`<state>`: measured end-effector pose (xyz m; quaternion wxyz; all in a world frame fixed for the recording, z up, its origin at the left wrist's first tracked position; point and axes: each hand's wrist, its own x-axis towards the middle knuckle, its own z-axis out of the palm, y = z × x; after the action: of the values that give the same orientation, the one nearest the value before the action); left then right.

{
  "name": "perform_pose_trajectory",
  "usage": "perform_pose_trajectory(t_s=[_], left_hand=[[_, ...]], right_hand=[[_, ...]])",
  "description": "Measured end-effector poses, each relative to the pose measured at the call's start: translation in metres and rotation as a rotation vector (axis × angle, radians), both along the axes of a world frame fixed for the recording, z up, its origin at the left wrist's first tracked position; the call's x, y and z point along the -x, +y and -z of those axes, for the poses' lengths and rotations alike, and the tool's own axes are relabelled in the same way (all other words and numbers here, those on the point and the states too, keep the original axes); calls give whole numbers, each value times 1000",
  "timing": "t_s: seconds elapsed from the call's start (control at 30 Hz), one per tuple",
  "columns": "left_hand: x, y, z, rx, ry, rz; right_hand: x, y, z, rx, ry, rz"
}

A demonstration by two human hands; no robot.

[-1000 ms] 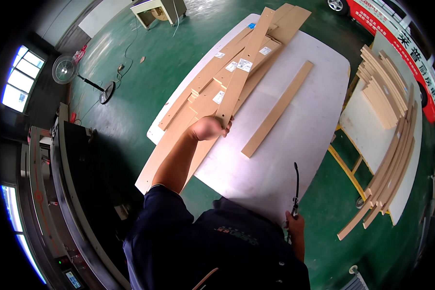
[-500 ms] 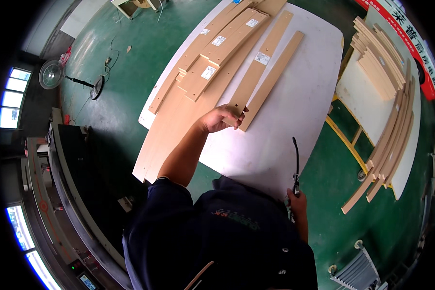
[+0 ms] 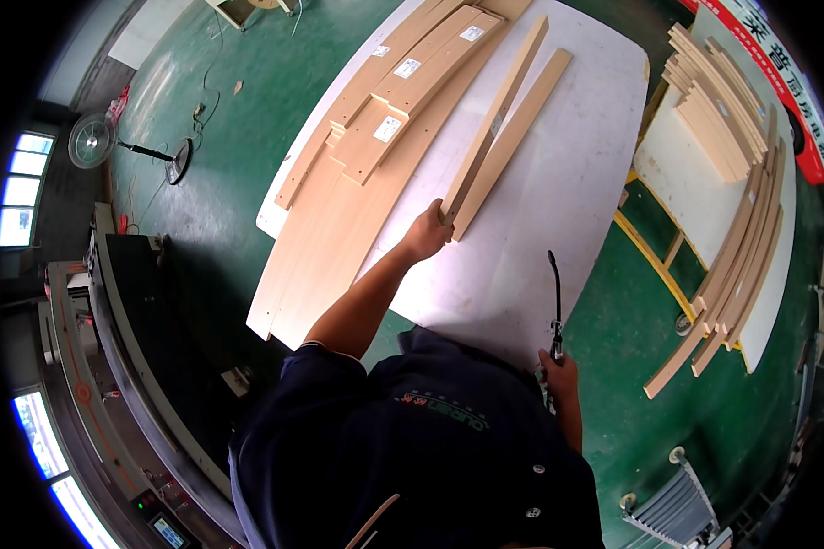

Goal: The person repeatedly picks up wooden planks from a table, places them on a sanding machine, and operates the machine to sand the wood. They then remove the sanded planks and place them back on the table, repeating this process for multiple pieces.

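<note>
My left hand is closed round the near end of a long, narrow wooden board. This board is tipped up onto its edge, and part of a white label shows on its right face. A second narrow board lies flat right beside it on the white tabletop. At the near right corner of the table, my right hand grips an air blow gun. The gun's thin, dark, bent nozzle points away from me over the tabletop.
Labelled boards are stacked on a wide wooden panel at the table's left. To the right, a trolley with a yellow frame carries more wooden strips. A fan stands on the green floor at far left.
The board in my left hand has turned from lying face up onto its edge. My left hand has rolled over with it. The blow gun has shifted only slightly.
</note>
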<state>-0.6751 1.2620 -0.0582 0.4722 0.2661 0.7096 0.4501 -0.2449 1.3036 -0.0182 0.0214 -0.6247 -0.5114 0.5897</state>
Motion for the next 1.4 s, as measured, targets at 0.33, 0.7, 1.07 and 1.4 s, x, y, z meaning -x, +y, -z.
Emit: perform_pose_trajectory(t_s=[0.33,0.7,1.07,1.4], left_hand=[[-7,-5,32,-255,-98,93],[-27,1,-57,-181,-365,27],[-23,-4,-49,-345,-793,53],[-29,-5,-51,-204,-1019,-74]], right_hand=[[7,3,-9,-9,-12,26],[-1,3,5,3,13,19],[-2,3,7,-12,5,-1],[4,2,-8,20,-7,14]])
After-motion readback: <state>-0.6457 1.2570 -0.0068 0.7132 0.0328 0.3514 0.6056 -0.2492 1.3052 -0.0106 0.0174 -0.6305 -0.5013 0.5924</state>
